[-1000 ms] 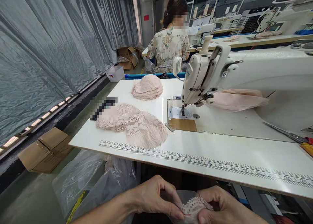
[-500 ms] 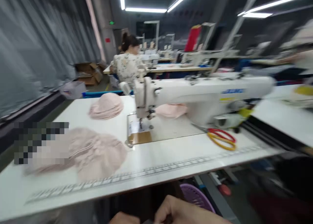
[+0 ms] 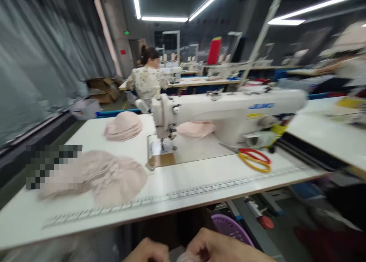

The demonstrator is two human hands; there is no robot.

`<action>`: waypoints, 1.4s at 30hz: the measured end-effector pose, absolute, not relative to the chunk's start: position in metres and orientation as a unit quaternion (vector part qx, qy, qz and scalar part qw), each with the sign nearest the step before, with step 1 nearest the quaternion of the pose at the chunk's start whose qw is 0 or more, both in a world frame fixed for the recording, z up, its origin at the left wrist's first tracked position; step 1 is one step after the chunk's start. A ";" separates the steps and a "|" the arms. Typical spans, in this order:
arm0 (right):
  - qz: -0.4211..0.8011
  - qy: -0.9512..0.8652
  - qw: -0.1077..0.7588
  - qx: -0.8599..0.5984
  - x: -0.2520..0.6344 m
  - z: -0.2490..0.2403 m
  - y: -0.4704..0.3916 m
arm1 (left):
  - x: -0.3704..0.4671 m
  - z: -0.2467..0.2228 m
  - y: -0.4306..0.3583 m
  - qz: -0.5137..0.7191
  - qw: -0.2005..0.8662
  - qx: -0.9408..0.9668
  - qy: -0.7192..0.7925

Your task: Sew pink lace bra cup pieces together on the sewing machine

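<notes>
At the bottom edge, below the table's front edge, my left hand (image 3: 150, 250) is closed, its fingers curled. Beside it my right hand (image 3: 217, 246) pinches a small pale, translucent item (image 3: 187, 256), mostly cut off by the frame. Whether my left fingers also hold it is hidden. A white sewing machine (image 3: 234, 104) stands on the white table (image 3: 194, 178). Left of its needle lie a stack of pink fabric cups (image 3: 124, 125) and a spread of pale pink fabric pieces (image 3: 120, 180). Another pink piece (image 3: 196, 129) lies behind the needle, under the machine arm.
Scissors with red and yellow handles (image 3: 255, 161) lie right of the machine bed. A purple basket (image 3: 231, 229) sits below the table. A person in a patterned top (image 3: 147, 81) sits ahead; another person's arm (image 3: 331, 69) shows at far right.
The view has shifted slightly, with the machine and scissors now further left. My hands have risen a little into view, and the pale item between them shows more.
</notes>
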State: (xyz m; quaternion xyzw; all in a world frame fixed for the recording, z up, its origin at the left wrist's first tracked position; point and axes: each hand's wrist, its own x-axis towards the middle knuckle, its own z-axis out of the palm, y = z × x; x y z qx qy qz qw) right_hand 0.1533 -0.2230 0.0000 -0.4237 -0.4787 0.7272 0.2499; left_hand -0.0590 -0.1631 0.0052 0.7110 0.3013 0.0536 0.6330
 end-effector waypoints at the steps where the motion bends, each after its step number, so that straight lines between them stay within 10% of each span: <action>1: 0.735 -0.471 0.255 -0.415 0.151 0.002 -0.225 | -0.063 0.007 -0.168 0.063 0.643 0.692 0.323; 20: 0.821 -0.408 0.251 -0.310 0.153 -0.013 -0.210 | -0.085 -0.004 -0.169 0.024 0.841 0.437 0.318; 42: 0.824 -0.406 0.213 -0.335 0.148 -0.017 -0.209 | -0.075 -0.003 -0.177 0.027 0.791 0.436 0.428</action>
